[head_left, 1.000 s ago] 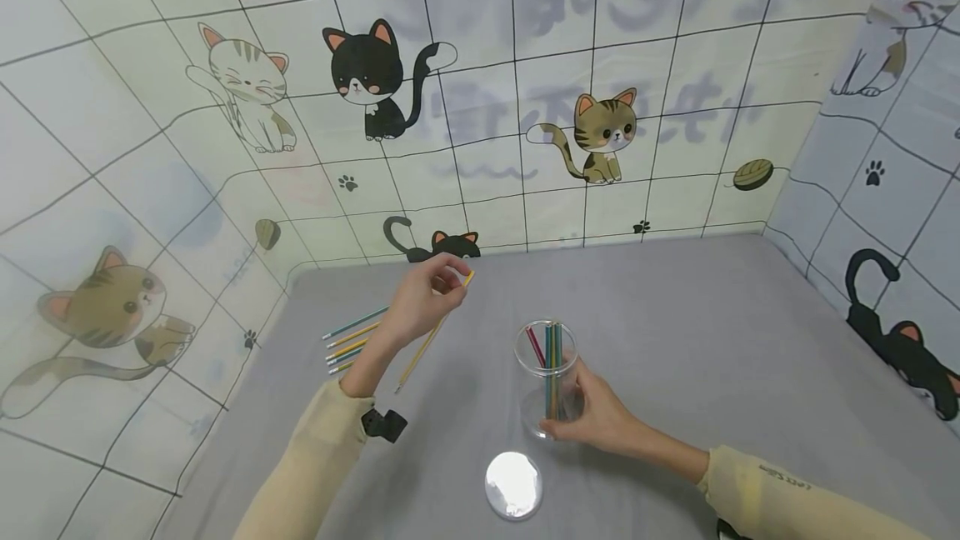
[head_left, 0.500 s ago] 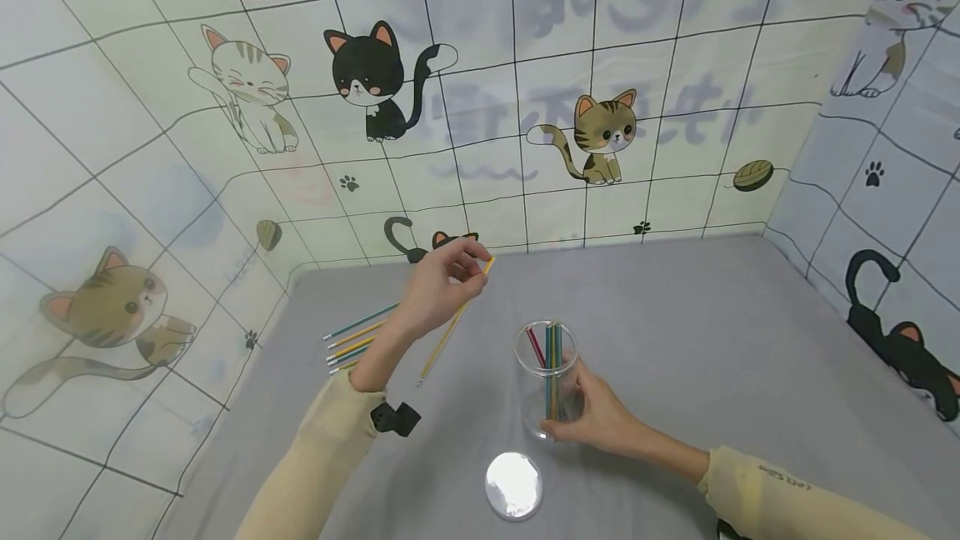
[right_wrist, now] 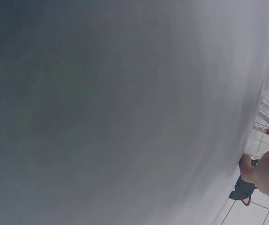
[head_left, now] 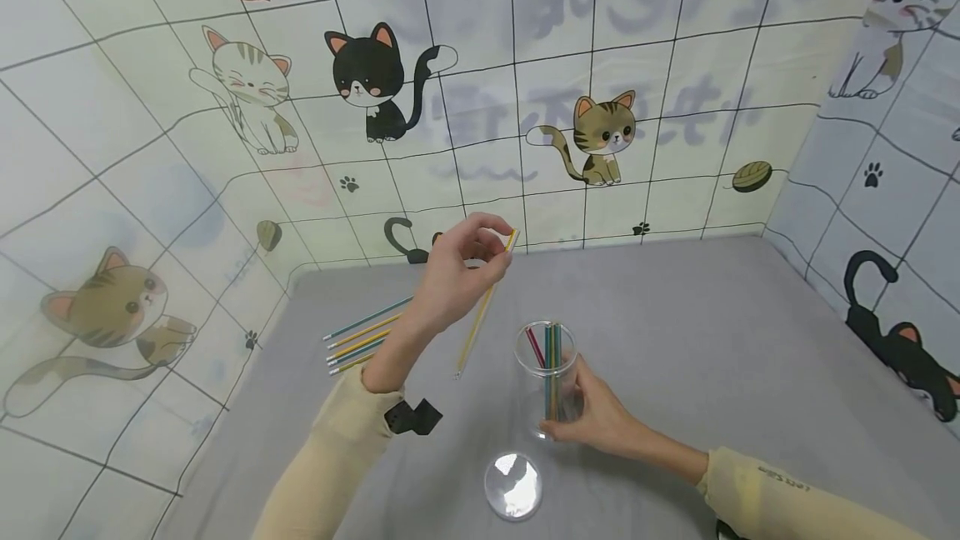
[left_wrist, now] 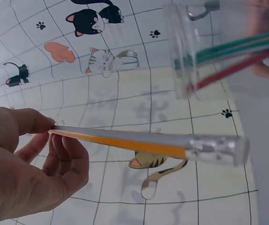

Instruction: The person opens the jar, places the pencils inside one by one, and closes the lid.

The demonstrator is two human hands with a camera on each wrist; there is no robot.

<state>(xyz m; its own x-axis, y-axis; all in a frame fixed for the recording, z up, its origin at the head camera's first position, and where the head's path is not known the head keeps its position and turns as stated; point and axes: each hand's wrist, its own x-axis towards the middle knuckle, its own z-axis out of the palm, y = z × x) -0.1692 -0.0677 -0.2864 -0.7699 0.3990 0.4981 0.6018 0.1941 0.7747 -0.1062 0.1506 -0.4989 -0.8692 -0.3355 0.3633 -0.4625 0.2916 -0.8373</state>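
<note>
My left hand point(head_left: 465, 269) pinches a yellow pencil point(head_left: 480, 323) near its upper end, and the pencil slants down with its eraser end lowest. In the left wrist view the silver ferrule and pale eraser of this pencil point(left_wrist: 148, 140) point away from the fingers. Low on its side, my right hand point(head_left: 600, 415) grips a clear round jar point(head_left: 531, 407). Several green, yellow and red pencils point(head_left: 553, 373) stand inside the jar. In the right wrist view their eraser ends point(right_wrist: 262, 117) show at the edge, beside part of the right hand point(right_wrist: 268, 171).
Several blue-green and yellow pencils point(head_left: 360, 344) lie side by side at the left, partly hidden by the left forearm. A clear round lid point(head_left: 513, 487) lies in front of the jar on the grey cloth point(head_left: 675, 307). Cat-print sheets point(head_left: 480, 90) wall the back and sides.
My left hand has moved right and up with the yellow pencil, nearer the jar. The right hand and the jar have stayed in place.
</note>
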